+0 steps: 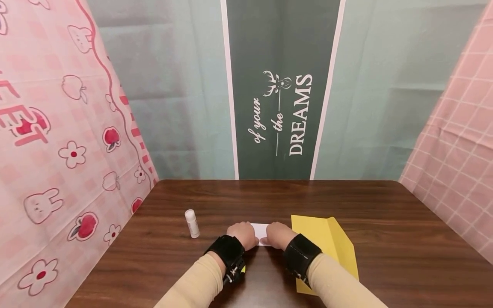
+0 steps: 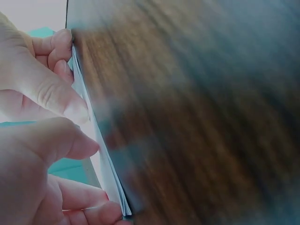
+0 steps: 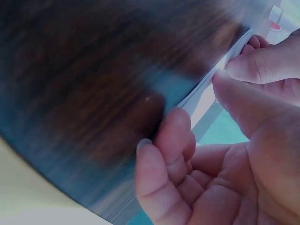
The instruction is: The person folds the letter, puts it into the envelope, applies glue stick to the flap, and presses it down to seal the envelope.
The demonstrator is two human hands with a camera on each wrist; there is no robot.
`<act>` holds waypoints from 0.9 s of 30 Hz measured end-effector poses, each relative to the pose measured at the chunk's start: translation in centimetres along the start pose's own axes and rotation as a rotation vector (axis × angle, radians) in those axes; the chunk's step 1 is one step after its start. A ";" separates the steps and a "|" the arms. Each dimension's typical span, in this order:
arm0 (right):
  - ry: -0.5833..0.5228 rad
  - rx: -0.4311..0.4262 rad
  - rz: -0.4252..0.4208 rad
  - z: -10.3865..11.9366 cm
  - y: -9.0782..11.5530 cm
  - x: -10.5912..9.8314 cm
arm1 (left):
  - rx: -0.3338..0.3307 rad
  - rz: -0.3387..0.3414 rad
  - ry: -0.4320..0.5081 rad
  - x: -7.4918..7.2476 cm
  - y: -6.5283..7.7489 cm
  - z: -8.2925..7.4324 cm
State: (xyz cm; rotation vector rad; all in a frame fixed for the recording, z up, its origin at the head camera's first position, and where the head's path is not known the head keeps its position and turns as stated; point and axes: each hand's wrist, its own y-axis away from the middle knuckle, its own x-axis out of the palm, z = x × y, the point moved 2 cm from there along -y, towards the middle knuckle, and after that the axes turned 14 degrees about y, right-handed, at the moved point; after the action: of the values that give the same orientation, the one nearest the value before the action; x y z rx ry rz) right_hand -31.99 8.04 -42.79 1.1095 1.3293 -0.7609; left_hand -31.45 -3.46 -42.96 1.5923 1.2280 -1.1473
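Note:
Near the middle of the table, a small folded white paper (image 1: 259, 230) lies between my two hands. My left hand (image 1: 243, 234) grips its left end, and my right hand (image 1: 279, 235) grips the right end. Both thumbs come close together along the near edge, as the left wrist view shows. There the paper's edge (image 2: 104, 157) appears as thin stacked layers close to the wood. In the right wrist view, curled fingers (image 3: 176, 136) of my right hand sit at one end of the fold. The palms hide part of the paper.
A white glue stick (image 1: 192, 223) is left of my left hand. A creased yellow sheet (image 1: 321, 235) lies to the right, partly under my right forearm. Something small and yellow (image 1: 244, 269) peeks out beside my left wrist. Fabric curtains (image 1: 185, 107) hang behind the dark wooden table (image 1: 400, 252).

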 end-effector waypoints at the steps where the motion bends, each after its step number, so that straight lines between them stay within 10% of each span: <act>1: -0.005 0.003 -0.006 0.1 0.0 0.0 | -0.001 0.001 -0.008 -0.1 0.1 0.0; 17: 0.080 0.058 -0.086 0.0 -0.3 -0.6 | 0.015 0.093 -0.008 -0.8 0.7 1.4; 27: -0.069 0.010 -0.051 -0.9 -1.8 -0.4 | -0.005 0.145 0.053 -1.4 1.1 1.6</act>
State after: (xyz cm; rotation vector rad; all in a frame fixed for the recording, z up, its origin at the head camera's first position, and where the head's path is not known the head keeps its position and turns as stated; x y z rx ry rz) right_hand -34.03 8.18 -42.64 1.0513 1.3011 -0.8366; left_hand -30.81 -5.53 -41.91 1.6883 1.1277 -1.0155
